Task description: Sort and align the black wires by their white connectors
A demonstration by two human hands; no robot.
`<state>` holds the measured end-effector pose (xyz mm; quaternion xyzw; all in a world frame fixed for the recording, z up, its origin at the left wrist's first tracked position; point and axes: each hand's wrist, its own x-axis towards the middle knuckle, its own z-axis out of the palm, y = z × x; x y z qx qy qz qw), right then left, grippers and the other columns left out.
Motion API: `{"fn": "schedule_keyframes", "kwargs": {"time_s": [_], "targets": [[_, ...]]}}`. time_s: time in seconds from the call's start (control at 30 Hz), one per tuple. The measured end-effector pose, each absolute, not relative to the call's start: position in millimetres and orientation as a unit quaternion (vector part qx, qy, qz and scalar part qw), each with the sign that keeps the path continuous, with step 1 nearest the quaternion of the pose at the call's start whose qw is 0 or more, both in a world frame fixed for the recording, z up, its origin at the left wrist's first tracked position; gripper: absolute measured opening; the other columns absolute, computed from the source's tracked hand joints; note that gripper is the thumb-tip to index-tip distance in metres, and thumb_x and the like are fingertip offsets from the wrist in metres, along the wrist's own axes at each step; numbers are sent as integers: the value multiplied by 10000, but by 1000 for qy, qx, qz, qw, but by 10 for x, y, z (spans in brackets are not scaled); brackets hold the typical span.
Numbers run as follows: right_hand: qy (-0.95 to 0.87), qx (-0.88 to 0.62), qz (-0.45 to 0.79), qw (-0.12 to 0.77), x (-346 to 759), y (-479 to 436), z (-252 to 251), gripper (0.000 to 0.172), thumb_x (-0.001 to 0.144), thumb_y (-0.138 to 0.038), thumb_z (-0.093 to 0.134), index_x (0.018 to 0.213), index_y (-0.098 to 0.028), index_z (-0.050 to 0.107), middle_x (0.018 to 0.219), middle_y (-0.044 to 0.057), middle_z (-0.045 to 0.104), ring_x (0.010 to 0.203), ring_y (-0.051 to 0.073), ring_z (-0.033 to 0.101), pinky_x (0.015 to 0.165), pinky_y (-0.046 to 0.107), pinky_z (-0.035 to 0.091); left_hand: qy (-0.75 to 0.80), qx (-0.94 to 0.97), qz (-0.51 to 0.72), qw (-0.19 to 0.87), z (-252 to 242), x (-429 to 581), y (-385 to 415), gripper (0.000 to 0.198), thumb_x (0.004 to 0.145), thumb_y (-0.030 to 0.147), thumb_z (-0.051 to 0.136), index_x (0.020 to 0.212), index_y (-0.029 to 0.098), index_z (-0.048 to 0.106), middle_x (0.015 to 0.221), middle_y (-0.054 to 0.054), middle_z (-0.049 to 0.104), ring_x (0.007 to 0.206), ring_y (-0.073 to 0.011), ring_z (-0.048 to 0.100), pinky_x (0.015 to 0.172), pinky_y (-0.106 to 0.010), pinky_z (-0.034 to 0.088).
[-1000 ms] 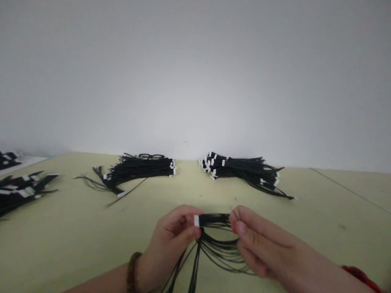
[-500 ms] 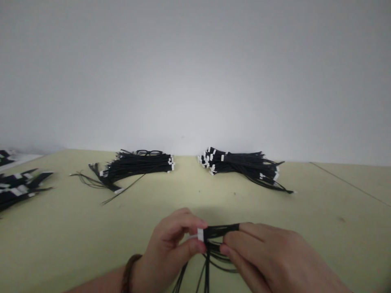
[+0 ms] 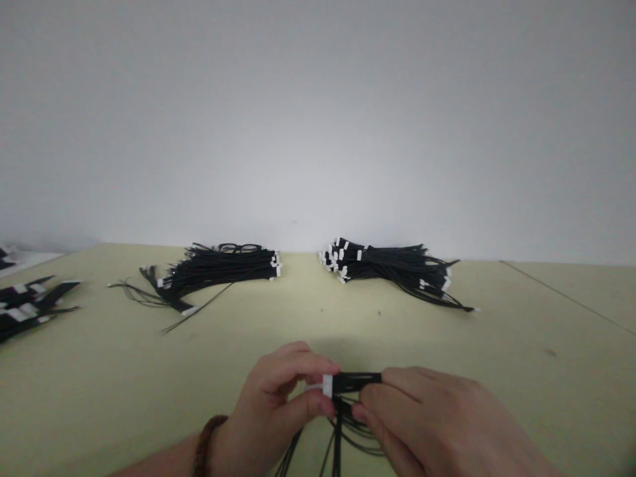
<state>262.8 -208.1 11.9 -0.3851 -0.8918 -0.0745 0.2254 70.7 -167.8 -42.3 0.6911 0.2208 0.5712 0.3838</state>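
My left hand (image 3: 278, 407) pinches the white connector end of a small bundle of thin black wires (image 3: 354, 383) low in the middle of the view. My right hand (image 3: 437, 424) is closed on the same bundle just to the right, fingers curled over the wires. Loose strands (image 3: 338, 437) hang down from between the two hands toward the bottom edge. A brown bead bracelet (image 3: 203, 447) sits on my left wrist.
On the pale yellow-green table (image 3: 521, 344) two piles of black wires with white connectors lie by the wall: one at centre left (image 3: 218, 268) with black glasses (image 3: 241, 248) on it, one at centre right (image 3: 392, 268). More wire bundles (image 3: 30, 305) lie at the far left.
Both hands have drawn closer together and dropped lower. The right hand has closed over the bundle, and the wire loop seen earlier is now gathered between the hands.
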Motion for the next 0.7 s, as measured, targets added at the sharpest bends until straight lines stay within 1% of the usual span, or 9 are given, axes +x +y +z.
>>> {"fn": "schedule_keyframes", "kwargs": {"time_s": [0.1, 0.27, 0.43, 0.53, 0.57, 0.63, 0.67, 0.7], "targets": [[-892, -386, -82, 223, 2640, -2092, 116, 197, 693, -30, 605, 644, -215, 560, 566, -51, 563, 422, 120, 497, 404, 267, 287, 214, 694, 575, 378, -428, 701, -1662, 187, 734, 243, 744, 917, 284, 742, 661, -19, 643, 603, -142, 576, 586, -238, 452], [-897, -382, -85, 205, 2604, -2080, 114, 193, 692, -30, 591, 662, -220, 575, 584, -45, 579, 441, 129, 519, 418, 287, 273, 195, 707, 569, 371, -450, 720, -1661, 191, 747, 250, 734, 936, 277, 729, 666, -16, 640, 597, -136, 583, 555, -224, 450], [-897, -370, -119, 209, 2543, -2059, 12, 258, 551, 27, 517, 624, -217, 560, 558, -47, 563, 431, 140, 483, 423, 313, 232, 207, 719, 548, 375, -460, 727, -1688, 214, 737, 287, 742, 946, 323, 715, 672, -1, 639, 597, -134, 590, 559, -222, 452], [-894, -375, -116, 216, 2559, -2038, -28, 280, 526, 39, 520, 651, -204, 577, 576, -40, 571, 439, 140, 465, 436, 312, 239, 227, 731, 529, 367, -460, 716, -1691, 190, 743, 291, 736, 930, 321, 717, 667, 1, 640, 596, -131, 591, 563, -219, 447], [-893, -380, -111, 213, 2573, -2029, -16, 267, 546, 39, 539, 651, -203, 578, 579, -37, 567, 451, 143, 461, 447, 309, 250, 236, 731, 523, 368, -464, 713, -1690, 173, 747, 289, 733, 918, 314, 718, 662, 5, 634, 594, -129, 586, 565, -219, 445], [-885, -401, -91, 216, 2602, -2013, 57, 186, 646, -21, 596, 649, -206, 579, 608, -18, 561, 531, 166, 487, 504, 300, 307, 263, 724, 514, 378, -476, 712, -1686, 157, 750, 292, 728, 907, 296, 713, 663, 11, 620, 596, -128, 574, 571, -222, 445], [-877, -415, -70, 231, 2610, -2008, 111, 123, 713, -91, 611, 676, -206, 587, 661, 2, 571, 610, 187, 512, 559, 305, 347, 282, 718, 509, 382, -484, 714, -1684, 151, 752, 294, 723, 902, 285, 711, 670, 11, 614, 601, -130, 567, 576, -226, 446], [-863, -432, -41, 257, 2612, -2004, 167, 34, 777, -180, 602, 752, -202, 608, 753, 31, 588, 721, 214, 532, 635, 324, 382, 302, 713, 504, 383, -490, 717, -1680, 148, 755, 295, 718, 902, 274, 708, 679, 10, 610, 613, -135, 562, 584, -232, 449]]}}
